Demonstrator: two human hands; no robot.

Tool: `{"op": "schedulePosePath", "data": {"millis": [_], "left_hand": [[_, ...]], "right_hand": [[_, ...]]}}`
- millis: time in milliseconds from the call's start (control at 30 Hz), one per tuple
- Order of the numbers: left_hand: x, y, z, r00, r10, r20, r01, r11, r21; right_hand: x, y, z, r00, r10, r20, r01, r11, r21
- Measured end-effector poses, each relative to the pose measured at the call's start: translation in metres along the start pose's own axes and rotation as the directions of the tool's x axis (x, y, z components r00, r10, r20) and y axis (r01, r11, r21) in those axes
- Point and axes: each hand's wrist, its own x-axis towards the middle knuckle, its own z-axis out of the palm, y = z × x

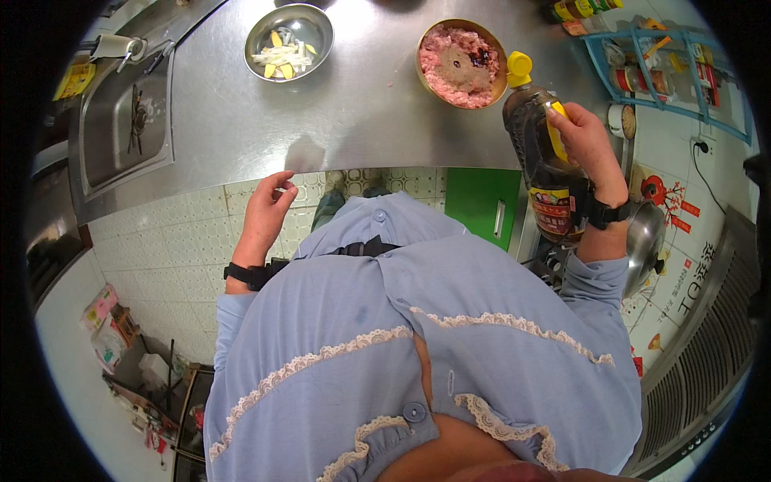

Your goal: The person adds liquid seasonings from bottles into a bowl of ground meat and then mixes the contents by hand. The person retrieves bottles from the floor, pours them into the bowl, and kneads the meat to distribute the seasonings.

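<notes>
My right hand (581, 137) grips the handle of a large plastic bottle of dark liquid (524, 123). The bottle leans, its yellow cap (519, 67) beside the right rim of a brass-coloured metal bowl (502, 90). Pink minced meat (443, 84) fills that bowl, with a grey-brown patch and a dark wet spot on top. Farther left, a stainless steel bowl (322, 45) contains ginger slices (287, 71) and pale strips that look like scallion. My left hand (269, 202) is empty at the counter's front edge, fingers loosely bent and thumb apart.
The bowls stand on a stainless steel counter (361, 132). A sink (123, 120) is at the left. On the right are a blue rack of jars (656, 72), a small container (620, 120) and a lidded steel pot (644, 247). Below the counter is a green cabinet door (479, 202).
</notes>
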Motion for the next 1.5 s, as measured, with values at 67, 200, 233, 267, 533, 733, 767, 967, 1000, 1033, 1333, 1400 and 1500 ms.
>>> {"op": "schedulePosePath", "data": {"millis": [67, 200, 233, 267, 533, 733, 767, 967, 1000, 1033, 1333, 1400, 1500], "left_hand": [[0.000, 0.000, 0.001, 1.000, -0.017, 0.019, 0.017, 1.000, 0.002], [0.001, 0.002, 0.003, 1.000, -0.010, 0.005, 0.010, 1.000, 0.020], [0.002, 0.003, 0.003, 1.000, -0.008, 0.007, 0.008, 1.000, 0.025], [0.002, 0.004, 0.003, 1.000, 0.023, 0.016, -0.024, 1.000, 0.016], [0.003, 0.003, 0.006, 0.999, -0.029, 0.038, 0.028, 0.999, 0.041], [0.004, -0.003, 0.011, 1.000, 0.007, 0.029, -0.007, 1.000, 0.025], [0.004, -0.004, 0.011, 0.999, 0.015, 0.043, -0.015, 1.000, 0.011], [0.004, -0.005, 0.013, 0.998, -0.009, 0.062, 0.007, 1.000, 0.024], [0.004, -0.005, 0.014, 0.998, -0.031, 0.052, 0.029, 0.999, 0.037], [0.004, -0.005, 0.014, 0.998, -0.031, 0.052, 0.029, 0.999, 0.040], [0.002, -0.007, 0.018, 0.999, -0.025, 0.047, 0.023, 0.999, 0.041], [0.002, -0.007, 0.019, 0.999, -0.024, 0.046, 0.022, 0.999, 0.043], [0.002, -0.008, 0.020, 0.999, -0.019, 0.047, 0.017, 0.999, 0.044]], "right_hand": [[0.000, -0.001, 0.000, 1.000, 0.017, 0.002, -0.017, 1.000, -0.017], [0.000, -0.004, -0.001, 1.000, 0.021, 0.001, -0.021, 0.999, -0.025], [0.000, -0.003, -0.001, 1.000, 0.021, -0.005, -0.021, 0.999, -0.033], [0.001, -0.003, -0.001, 1.000, 0.020, -0.010, -0.020, 0.999, -0.041], [0.005, -0.003, -0.004, 0.999, 0.006, 0.031, -0.005, 0.999, -0.032], [0.004, -0.006, -0.005, 1.000, 0.014, 0.012, -0.013, 0.997, -0.075], [0.004, -0.006, -0.005, 1.000, 0.007, 0.008, -0.007, 0.996, -0.086], [0.007, -0.005, -0.007, 1.000, 0.021, 0.010, -0.020, 0.997, -0.069], [0.007, -0.005, -0.007, 1.000, 0.019, 0.013, -0.018, 0.997, -0.071], [0.007, -0.005, -0.007, 1.000, 0.018, 0.016, -0.017, 0.997, -0.072], [0.005, -0.008, -0.007, 0.999, 0.024, 0.026, -0.022, 0.998, -0.065], [0.005, -0.007, -0.007, 0.999, 0.024, 0.032, -0.022, 0.998, -0.064], [0.007, -0.007, -0.008, 1.000, 0.002, 0.028, 0.000, 0.997, -0.081]]}}
